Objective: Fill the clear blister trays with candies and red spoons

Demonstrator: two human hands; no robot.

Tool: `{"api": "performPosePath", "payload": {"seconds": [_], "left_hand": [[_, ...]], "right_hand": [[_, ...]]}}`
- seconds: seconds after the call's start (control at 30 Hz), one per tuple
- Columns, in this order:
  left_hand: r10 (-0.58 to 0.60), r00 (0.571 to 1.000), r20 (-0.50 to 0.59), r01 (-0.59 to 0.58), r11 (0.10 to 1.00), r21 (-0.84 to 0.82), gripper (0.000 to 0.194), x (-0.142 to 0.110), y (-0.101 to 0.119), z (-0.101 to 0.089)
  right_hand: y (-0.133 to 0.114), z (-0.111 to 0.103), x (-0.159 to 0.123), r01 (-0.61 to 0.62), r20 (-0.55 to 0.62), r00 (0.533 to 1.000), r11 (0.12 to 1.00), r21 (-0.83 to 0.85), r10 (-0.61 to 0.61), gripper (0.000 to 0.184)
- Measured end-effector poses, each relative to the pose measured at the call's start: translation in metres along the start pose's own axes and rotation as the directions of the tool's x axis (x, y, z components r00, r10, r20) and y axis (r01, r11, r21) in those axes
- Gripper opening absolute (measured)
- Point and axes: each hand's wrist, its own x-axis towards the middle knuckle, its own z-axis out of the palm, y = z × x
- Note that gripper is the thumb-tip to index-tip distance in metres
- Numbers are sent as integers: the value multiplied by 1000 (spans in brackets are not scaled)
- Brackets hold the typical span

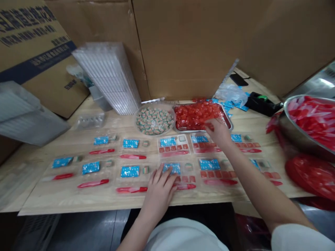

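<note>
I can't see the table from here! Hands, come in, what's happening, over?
Left hand: fingers on a blue packet. Right hand: blurred, at the metal tray of red sweets. Clear plastic trays underneath.

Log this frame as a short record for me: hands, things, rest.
Left hand: fingers on a blue packet in a clear tray.
Right hand: blurred, at the rim of a steel tray of red sweets; any grip cannot be told.
Rest: clear bowl of striped sweets; steel bowl of red wrappers; stack of clear trays; cardboard boxes.
</note>
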Motion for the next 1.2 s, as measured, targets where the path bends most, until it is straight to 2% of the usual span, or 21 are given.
{"api": "performPosePath", "payload": {"seconds": [0.07,0.13,0.2,0.3,0.4,0.5,0.53,0.57,0.63,0.67,0.73,0.8,0.87,0.93,1.0,1.07,1.1,1.13,1.2], "left_hand": [[12,1000,12,-12,1000,-13,38,0,0,-2],[27,999,24,-27,1000,-16,37,1,-1,-3],[42,999,32,-41,999,-16,38,1,-2,-3],[51,998,29,-50,999,-18,39,0,-3,-3],[51,998,24,-51,998,-26,38,-1,-3,-2],[49,999,11,-48,998,-27,37,-2,-3,-1],[48,999,7,-48,998,-27,37,-2,-3,0],[50,999,6,-50,998,-27,38,-2,-3,0],[53,999,5,-53,998,-24,39,-2,-3,1],[54,999,4,-54,998,-21,39,-2,-3,1],[50,999,5,-50,999,-18,40,-1,-3,1],[47,999,14,-47,999,-25,41,-1,-4,0],[49,999,22,-48,998,-52,42,-2,-4,-1],[36,999,-16,-37,994,-107,40,-2,-3,-5],[-32,992,-123,3,974,-228,33,1,-1,-11],[-185,960,-212,71,889,-453,27,10,2,-19],[-272,939,-210,99,800,-591,24,16,3,-24],[-346,925,-158,129,676,-726,24,24,5,-28],[-387,922,-11,157,399,-903,22,38,7,-34]], "right_hand": [[-21,-4,-31,18,109,993,976,219,-43,15],[-45,-4,-61,84,293,935,927,365,-201,16],[-65,1,-85,164,340,893,917,363,-294,19],[-80,9,-103,264,333,876,925,273,-349,20],[-82,13,-106,376,325,847,907,190,-420,20],[-74,9,-94,455,353,799,873,175,-487,19],[-69,7,-85,439,349,811,883,165,-469,18],[-62,5,-73,390,327,851,911,133,-412,17],[-47,4,-43,217,224,950,976,28,-218,16],[-39,5,-27,129,171,977,991,-23,-124,16],[-26,11,0,44,122,992,997,-58,-37,14],[-19,18,16,31,122,992,999,-36,-27,12],[-20,19,17,24,121,992,1000,7,-25,11],[-29,12,5,27,136,990,997,72,-36,11],[-46,-2,-16,-22,238,970,961,277,-46,15],[-66,-17,-38,-178,419,904,824,538,-79,21],[-77,-23,-47,-283,510,854,727,625,-107,22],[-87,-27,-56,-382,585,800,639,668,-133,23],[-102,-28,-70,-516,672,726,532,672,-145,23]]}}
